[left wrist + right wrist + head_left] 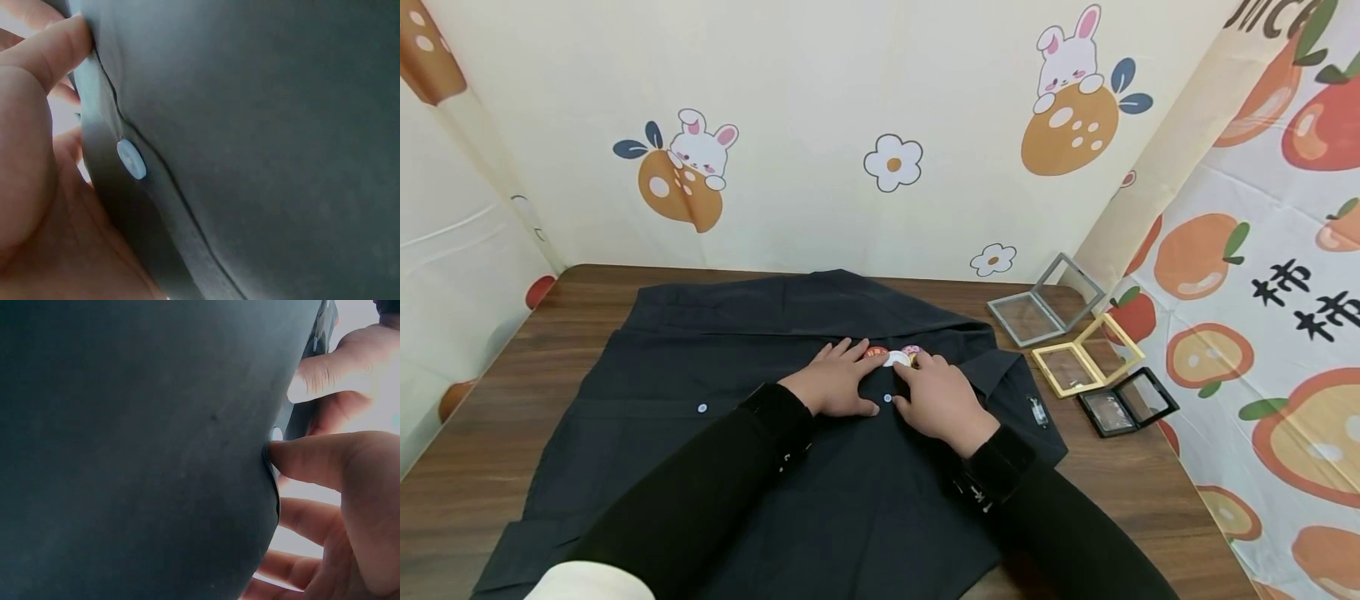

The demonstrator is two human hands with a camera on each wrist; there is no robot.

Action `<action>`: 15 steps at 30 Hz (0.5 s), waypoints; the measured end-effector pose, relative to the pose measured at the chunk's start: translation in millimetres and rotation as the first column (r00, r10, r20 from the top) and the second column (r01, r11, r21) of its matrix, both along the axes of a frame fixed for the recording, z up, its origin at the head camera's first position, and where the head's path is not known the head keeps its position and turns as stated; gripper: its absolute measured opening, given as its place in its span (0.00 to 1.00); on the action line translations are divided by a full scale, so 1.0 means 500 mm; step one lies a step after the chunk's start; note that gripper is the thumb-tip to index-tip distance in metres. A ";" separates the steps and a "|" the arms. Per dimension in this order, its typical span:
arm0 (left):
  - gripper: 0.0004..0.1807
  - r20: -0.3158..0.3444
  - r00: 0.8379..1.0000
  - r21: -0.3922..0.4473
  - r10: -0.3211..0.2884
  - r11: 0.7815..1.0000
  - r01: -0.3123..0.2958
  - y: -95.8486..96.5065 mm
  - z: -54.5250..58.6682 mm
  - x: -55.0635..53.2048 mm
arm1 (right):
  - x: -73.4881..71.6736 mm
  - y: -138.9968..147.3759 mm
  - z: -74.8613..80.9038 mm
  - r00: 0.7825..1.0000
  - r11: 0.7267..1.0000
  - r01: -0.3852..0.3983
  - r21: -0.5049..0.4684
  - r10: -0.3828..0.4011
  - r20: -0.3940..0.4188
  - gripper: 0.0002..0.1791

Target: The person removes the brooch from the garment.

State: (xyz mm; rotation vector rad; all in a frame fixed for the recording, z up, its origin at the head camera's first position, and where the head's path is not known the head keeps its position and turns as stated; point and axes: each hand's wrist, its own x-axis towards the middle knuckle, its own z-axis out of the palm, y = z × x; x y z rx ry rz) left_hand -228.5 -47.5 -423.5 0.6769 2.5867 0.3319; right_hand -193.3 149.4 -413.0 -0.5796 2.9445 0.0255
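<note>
A dark button-up shirt [737, 467] lies spread over the table. My left hand [838, 379] rests on it with fingers spread and straight, one fingertip at a red round badge [876, 352]. Beside that badge are a white round badge [897, 358] and a purple one [912, 351], partly covered. My right hand [946, 402] lies over the shirt to their right, a fingertip at the white badge. Between the two thumbs sits a pale button [887, 398], and a similar button [132, 159] shows on the placket in the left wrist view. The right thumb [312, 456] touches the cloth's edge.
Three hinged frames stand open along the table's right side: silver [1026, 317], yellow [1067, 371] and black [1108, 412]. A small shiny clip [1037, 412] is on the shirt's right part. Patterned cloth [812, 208] hangs behind the wooden table [445, 467].
</note>
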 end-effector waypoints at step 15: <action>0.49 0.019 1.000 0.010 0.001 1.000 -0.002 -0.002 0.001 -0.002 | 0.011 0.004 -0.012 1.000 1.000 -0.003 -0.013 0.003 -0.009 0.34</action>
